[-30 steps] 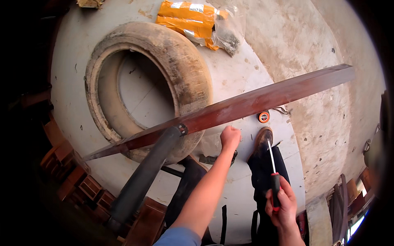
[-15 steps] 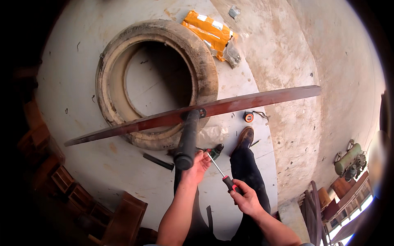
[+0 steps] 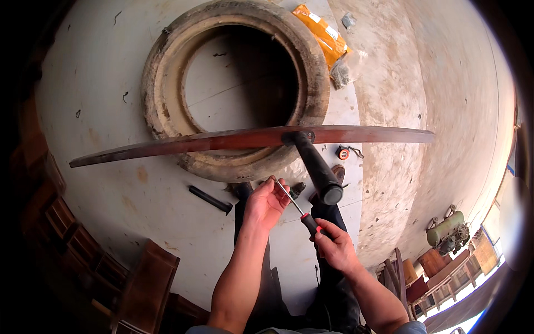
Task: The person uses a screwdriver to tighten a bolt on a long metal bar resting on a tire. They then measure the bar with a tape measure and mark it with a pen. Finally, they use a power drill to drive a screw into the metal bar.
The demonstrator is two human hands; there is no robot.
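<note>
My right hand [image 3: 335,245] is wrapped round the red-and-black handle of a screwdriver [image 3: 292,199], whose metal shaft points up and left. At its tip, the fingers of my left hand [image 3: 267,205] are pinched together; any small piece between them is too small to make out. Just beyond my hands lies a long reddish-brown wooden board [image 3: 233,139], resting across a big worn tire [image 3: 156,83]. A black tubular leg [image 3: 318,167] stands out from the board on a round plate with screws, to the right of my left hand.
Left of my left hand, another black tube [image 3: 210,200] lies on the floor. A power drill [image 3: 297,190] is partly hidden behind my left hand. Farther right are a tape measure [image 3: 343,152] and an orange package [image 3: 322,36]. Brown wooden furniture [image 3: 146,286] stands at lower left, a green compressor [image 3: 445,228] at right.
The view has shifted, so the board looks more level and its leg now leans right instead of left. Both hands stay at the screwdriver, the left one still at its tip.
</note>
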